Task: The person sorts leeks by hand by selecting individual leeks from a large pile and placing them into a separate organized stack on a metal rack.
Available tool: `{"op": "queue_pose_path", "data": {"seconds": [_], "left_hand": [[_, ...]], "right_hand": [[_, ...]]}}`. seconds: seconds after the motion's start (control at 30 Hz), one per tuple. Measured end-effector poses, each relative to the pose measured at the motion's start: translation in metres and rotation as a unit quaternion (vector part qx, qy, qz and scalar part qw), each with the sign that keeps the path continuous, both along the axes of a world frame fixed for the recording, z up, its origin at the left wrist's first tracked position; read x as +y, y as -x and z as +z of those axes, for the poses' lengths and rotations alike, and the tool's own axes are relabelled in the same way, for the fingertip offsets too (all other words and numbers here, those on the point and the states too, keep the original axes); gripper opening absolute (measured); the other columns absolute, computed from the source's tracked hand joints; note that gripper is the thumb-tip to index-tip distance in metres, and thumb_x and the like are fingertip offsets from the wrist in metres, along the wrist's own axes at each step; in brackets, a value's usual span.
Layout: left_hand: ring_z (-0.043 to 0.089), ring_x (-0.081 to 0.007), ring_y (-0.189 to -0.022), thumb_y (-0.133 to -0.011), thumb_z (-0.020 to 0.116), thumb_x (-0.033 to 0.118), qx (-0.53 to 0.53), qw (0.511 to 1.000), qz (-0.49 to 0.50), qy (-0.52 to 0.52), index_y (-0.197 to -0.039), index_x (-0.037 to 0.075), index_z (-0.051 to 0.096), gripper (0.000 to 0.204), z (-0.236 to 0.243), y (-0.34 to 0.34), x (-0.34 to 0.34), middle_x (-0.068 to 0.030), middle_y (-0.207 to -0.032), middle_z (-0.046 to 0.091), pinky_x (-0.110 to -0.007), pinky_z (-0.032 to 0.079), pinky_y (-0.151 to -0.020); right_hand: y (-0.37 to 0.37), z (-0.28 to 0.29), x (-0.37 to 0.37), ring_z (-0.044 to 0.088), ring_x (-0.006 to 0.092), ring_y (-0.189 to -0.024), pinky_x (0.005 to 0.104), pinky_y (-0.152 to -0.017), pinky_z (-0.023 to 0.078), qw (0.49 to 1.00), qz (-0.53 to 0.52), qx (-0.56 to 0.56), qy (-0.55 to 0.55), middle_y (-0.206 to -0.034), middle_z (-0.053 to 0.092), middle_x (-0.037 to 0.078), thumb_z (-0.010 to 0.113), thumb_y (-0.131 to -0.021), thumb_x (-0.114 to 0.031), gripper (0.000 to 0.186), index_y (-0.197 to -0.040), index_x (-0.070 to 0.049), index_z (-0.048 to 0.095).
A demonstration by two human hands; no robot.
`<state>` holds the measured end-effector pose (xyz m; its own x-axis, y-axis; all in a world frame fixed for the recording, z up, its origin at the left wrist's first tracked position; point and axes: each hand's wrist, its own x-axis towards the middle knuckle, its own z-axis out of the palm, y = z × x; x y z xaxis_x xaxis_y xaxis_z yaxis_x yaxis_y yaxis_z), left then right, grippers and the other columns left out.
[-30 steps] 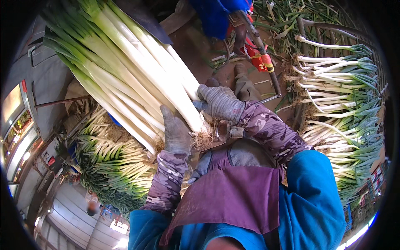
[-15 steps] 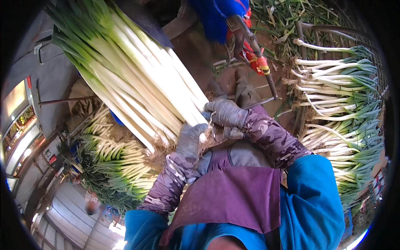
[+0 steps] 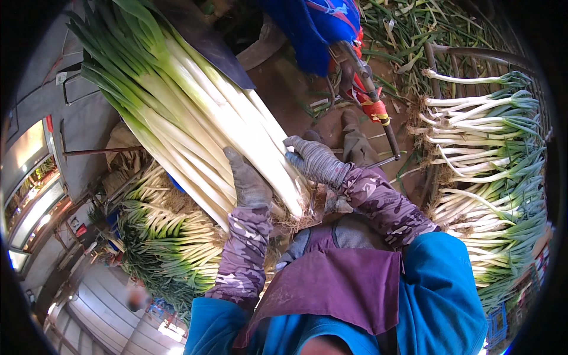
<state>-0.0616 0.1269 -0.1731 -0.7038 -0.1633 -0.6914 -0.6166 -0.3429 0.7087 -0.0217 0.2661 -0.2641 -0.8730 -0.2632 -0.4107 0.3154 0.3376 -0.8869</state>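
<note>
A big bunch of long leeks [image 3: 213, 118] lies slantwise in front of me, green tops at the far left, white root ends toward my lap. My left hand [image 3: 249, 180], in a grey glove, rests on the white stalks with its fingers stretched along them. On the bunch's right edge, my gloved right hand [image 3: 319, 161] has its fingers curled around the outermost stalk near the roots. A small blue patch shows at its fingertips; I cannot tell what it is. Hairy roots [image 3: 296, 222] hang just above my lap.
Thinner leeks [image 3: 473, 148] lie in a row along a rack at the right. Another heap of leeks [image 3: 177, 242] is at the left. A metal bar [image 3: 387, 133] wrapped in red and yellow, with blue cloth [image 3: 310, 26], stands ahead. Loose green leaves [image 3: 408, 35] cover the far right floor.
My left hand has moved up and left from the root ends onto the white stalks, its fingers now stretched. The bunch's root ends have shifted toward my lap. My right hand stays by the right edge.
</note>
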Motion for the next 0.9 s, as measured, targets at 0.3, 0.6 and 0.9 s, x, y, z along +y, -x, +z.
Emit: {"op": "queue_pose_path", "data": {"seconds": [0.3, 0.6, 0.9], "left_hand": [[0.055, -0.0302, -0.121, -0.083, 0.038, 0.086, -0.016, 0.999, -0.022, 0.043, -0.149, 0.007, 0.036, 0.102, 0.004, 0.016, 0.01, -0.015, -0.14, 0.051, -0.041, 0.047, -0.103], [0.054, -0.0301, -0.123, -0.093, 0.044, 0.071, -0.107, 0.994, 0.022, 0.009, -0.146, 0.01, 0.041, 0.081, -0.005, -0.019, 0.009, -0.0121, -0.137, 0.055, -0.044, 0.046, -0.105], [0.057, -0.0312, -0.119, -0.1, 0.036, 0.056, -0.19, 0.979, 0.051, -0.048, -0.14, 0.009, 0.046, 0.063, -0.023, -0.032, -0.004, -0.0139, -0.131, 0.058, -0.045, 0.047, -0.103]], "right_hand": [[-0.002, -0.006, -0.005, 0.069, 0.0339, -0.082, 0.0419, -0.075, 0.053, 0.999, 0.022, 0.013, 0.036, -0.091, 0.068, 0.018, 0.064, -0.094, -0.022, 0.029, -0.117, -0.006, 0.059], [-0.027, 0.001, 0.012, 0.066, 0.0408, -0.091, 0.0494, -0.081, 0.051, 0.988, 0.134, -0.075, 0.018, -0.095, 0.068, 0.023, 0.049, -0.098, -0.038, 0.035, -0.11, -0.007, 0.059], [-0.015, 0.002, 0.019, 0.066, 0.0405, -0.09, 0.0491, -0.08, 0.051, 0.987, 0.136, -0.077, -0.023, -0.095, 0.069, 0.02, 0.051, -0.097, -0.042, 0.036, -0.103, -0.008, 0.064]]}}
